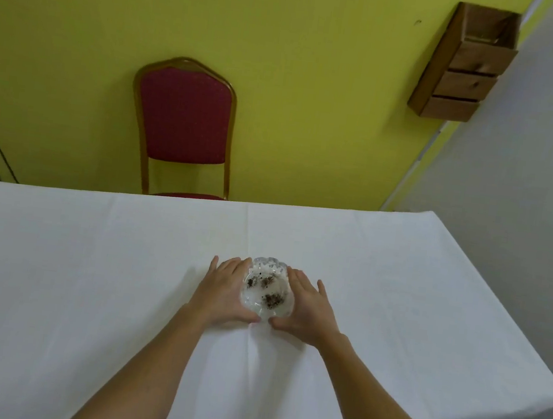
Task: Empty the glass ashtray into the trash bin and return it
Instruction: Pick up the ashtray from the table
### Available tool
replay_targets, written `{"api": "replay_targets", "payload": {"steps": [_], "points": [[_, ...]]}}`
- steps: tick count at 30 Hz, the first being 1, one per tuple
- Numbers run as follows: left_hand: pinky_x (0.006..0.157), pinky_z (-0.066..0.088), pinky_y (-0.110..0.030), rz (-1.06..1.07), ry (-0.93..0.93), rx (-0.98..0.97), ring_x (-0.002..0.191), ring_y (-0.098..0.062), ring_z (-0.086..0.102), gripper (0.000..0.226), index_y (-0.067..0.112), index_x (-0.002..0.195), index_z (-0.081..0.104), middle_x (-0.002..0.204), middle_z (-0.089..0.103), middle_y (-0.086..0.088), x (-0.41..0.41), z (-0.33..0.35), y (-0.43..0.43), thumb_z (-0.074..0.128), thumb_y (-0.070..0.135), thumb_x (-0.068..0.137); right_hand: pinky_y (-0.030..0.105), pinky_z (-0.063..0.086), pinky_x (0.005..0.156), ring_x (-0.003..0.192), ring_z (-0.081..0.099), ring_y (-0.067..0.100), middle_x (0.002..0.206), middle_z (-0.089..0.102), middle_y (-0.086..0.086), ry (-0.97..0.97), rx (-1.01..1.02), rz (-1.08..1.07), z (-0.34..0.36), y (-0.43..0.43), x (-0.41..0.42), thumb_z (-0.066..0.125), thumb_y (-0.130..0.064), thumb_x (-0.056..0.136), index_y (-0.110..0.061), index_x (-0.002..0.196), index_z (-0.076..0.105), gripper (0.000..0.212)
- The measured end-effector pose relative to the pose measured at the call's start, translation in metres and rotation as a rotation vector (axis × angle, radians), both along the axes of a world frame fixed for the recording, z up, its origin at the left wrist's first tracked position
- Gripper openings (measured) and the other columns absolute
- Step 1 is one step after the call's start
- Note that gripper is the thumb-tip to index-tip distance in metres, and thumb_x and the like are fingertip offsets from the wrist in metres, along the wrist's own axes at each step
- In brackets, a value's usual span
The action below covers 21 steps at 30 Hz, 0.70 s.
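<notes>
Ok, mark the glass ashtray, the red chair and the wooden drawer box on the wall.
glass ashtray point(267, 289): head view, on its clear bottom between the dark ash specks.
red chair point(184, 116): head view, on the middle of the padded backrest.
wooden drawer box point(471, 61): head view, on the front of the top drawer.

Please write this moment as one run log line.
ashtray: on table, ash inside | left hand: cupping | right hand: cupping | bin: unseen

tablecloth point(88, 274) white | ashtray point(268, 287) clear, dark specks | chair point(183, 119) red, gold frame | wall point(301, 74) yellow
</notes>
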State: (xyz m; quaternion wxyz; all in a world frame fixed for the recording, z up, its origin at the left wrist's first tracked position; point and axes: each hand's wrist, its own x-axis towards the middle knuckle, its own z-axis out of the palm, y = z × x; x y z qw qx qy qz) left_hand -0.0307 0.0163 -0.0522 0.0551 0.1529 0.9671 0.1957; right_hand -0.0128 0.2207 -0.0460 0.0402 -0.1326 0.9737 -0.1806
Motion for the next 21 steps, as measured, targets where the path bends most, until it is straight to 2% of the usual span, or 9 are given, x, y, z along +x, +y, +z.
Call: {"api": "replay_targets", "payload": {"steps": [4,7,11,14,18,21], "points": [[0.119,0.000,-0.043,-0.073,0.079,0.059,0.143,-0.017,0.022,0.122,0.017,0.148,0.020,0.153,0.032,-0.002,-0.004,0.027,0.026,0.070,0.072,0.052,0.045,0.017,0.119,0.142,0.024,0.014,0.156,0.026,-0.001,0.052,-0.093,-0.094,0.026,0.025,0.015,0.071,-0.047,0.064,-0.017,0.149,0.015,0.106],[0.119,0.001,-0.042,-0.139,0.112,0.094,0.142,-0.016,0.025,0.122,0.016,0.148,0.022,0.152,0.035,-0.002,-0.006,0.057,0.057,0.073,0.072,0.051,0.043,0.038,0.106,0.131,0.041,0.019,0.149,0.036,-0.001,0.116,-0.153,-0.114,0.055,0.055,0.024,0.075,-0.039,0.062,-0.016,0.147,0.022,0.102],[0.118,0.011,-0.039,-0.250,0.158,0.117,0.139,-0.018,0.029,0.118,0.014,0.148,0.023,0.150,0.037,-0.003,-0.005,0.099,0.108,0.077,0.065,0.056,0.035,0.050,0.091,0.117,0.053,0.019,0.138,0.046,-0.003,0.240,-0.214,-0.169,0.095,0.104,0.044,0.078,-0.034,0.059,-0.018,0.143,0.030,0.097],[0.112,0.020,-0.033,-0.348,0.227,0.141,0.136,-0.019,0.033,0.111,0.012,0.147,0.024,0.148,0.040,-0.003,0.001,0.125,0.156,0.077,0.059,0.061,0.028,0.050,0.086,0.115,0.053,0.014,0.139,0.044,-0.008,0.299,-0.228,-0.230,0.122,0.150,0.066,0.076,-0.035,0.057,-0.025,0.142,0.029,0.097],[0.110,0.021,-0.032,-0.433,0.279,0.172,0.135,-0.018,0.034,0.108,0.013,0.146,0.026,0.146,0.043,-0.003,0.021,0.150,0.234,0.077,0.056,0.062,0.032,0.045,0.099,0.127,0.043,0.017,0.147,0.040,0.001,0.330,-0.233,-0.339,0.142,0.221,0.101,0.078,-0.030,0.059,-0.017,0.145,0.027,0.101],[0.111,0.022,-0.032,-0.501,0.298,0.192,0.135,-0.018,0.036,0.107,0.013,0.145,0.028,0.145,0.044,-0.003,0.040,0.163,0.294,0.078,0.055,0.061,0.033,0.036,0.111,0.140,0.032,0.020,0.155,0.029,0.006,0.292,-0.209,-0.438,0.153,0.275,0.132,0.080,-0.025,0.063,-0.014,0.148,0.021,0.104]]}}
